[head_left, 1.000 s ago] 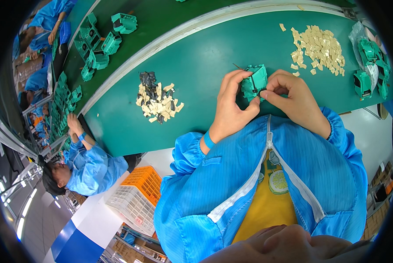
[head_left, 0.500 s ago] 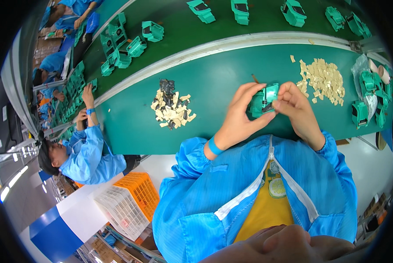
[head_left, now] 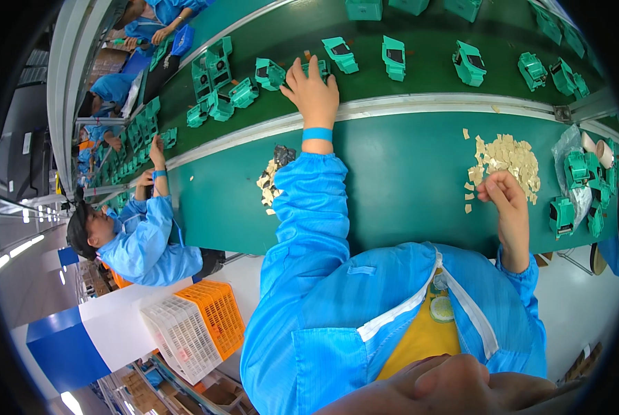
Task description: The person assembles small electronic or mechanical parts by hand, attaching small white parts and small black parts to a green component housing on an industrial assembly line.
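My left hand (head_left: 312,95) reaches over the aluminium rail onto the dark green belt, its fingers around a green plastic housing (head_left: 324,68) that they partly cover. At the near edge of a heap of small beige pieces (head_left: 508,158) is my right hand (head_left: 507,199). Its thumb and fingertips are pressed together; whatever may be between them is too small to make out. Beside my left sleeve lies a second heap of beige scraps (head_left: 266,187) with black pieces (head_left: 284,155), partly hidden by the sleeve.
More green housings (head_left: 394,58) stand along the belt (head_left: 427,83) behind the rail (head_left: 420,105). Several housings (head_left: 577,169) and clear plastic bags lie at the table's right end. To the left a co-worker (head_left: 140,238) works at the same line. Plastic crates (head_left: 209,318) stand behind.
My left hand has gone from in front of me to the belt with the green housing. My right hand has let go of the housing and moved right to the beige heap.
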Motion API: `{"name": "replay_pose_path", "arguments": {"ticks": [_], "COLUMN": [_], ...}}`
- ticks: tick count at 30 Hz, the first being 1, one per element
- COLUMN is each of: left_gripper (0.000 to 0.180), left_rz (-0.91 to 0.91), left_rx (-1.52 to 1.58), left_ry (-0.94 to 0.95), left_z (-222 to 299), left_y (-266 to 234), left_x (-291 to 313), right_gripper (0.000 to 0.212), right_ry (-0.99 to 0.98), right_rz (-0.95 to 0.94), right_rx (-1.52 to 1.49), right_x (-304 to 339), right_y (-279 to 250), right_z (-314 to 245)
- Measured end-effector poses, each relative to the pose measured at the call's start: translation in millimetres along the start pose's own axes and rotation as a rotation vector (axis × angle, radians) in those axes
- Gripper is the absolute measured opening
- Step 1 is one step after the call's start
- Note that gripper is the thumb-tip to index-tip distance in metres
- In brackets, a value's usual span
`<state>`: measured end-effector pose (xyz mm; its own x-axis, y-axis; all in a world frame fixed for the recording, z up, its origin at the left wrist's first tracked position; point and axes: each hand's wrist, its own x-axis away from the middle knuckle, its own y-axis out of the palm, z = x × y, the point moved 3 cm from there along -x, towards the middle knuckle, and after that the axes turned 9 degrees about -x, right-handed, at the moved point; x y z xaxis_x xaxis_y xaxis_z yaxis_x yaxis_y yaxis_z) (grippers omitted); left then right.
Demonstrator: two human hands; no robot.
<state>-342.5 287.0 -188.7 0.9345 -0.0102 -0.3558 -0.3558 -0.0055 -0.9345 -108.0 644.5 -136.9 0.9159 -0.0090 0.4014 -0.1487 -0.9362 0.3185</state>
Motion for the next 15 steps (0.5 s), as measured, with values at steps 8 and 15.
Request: {"name": "replay_pose_path", "arguments": {"ticks": [8,15], "left_gripper": [0.052,0.037], "left_rz": [-0.092,-0.404], "left_rx": [0.266,0.605], "left_ry": [0.141,0.387], "left_z": [71,108], "left_y": [-67,-110], "left_x": [71,173], "right_gripper": [0.031,0.086], "right_ry": [-0.394,-0.261], "right_rz": [0.702,0.998], "right_rx": [0.789,1.323], "right_x": [35,57], "right_y": [-152,-218], "right_z": [-24,-11]}}
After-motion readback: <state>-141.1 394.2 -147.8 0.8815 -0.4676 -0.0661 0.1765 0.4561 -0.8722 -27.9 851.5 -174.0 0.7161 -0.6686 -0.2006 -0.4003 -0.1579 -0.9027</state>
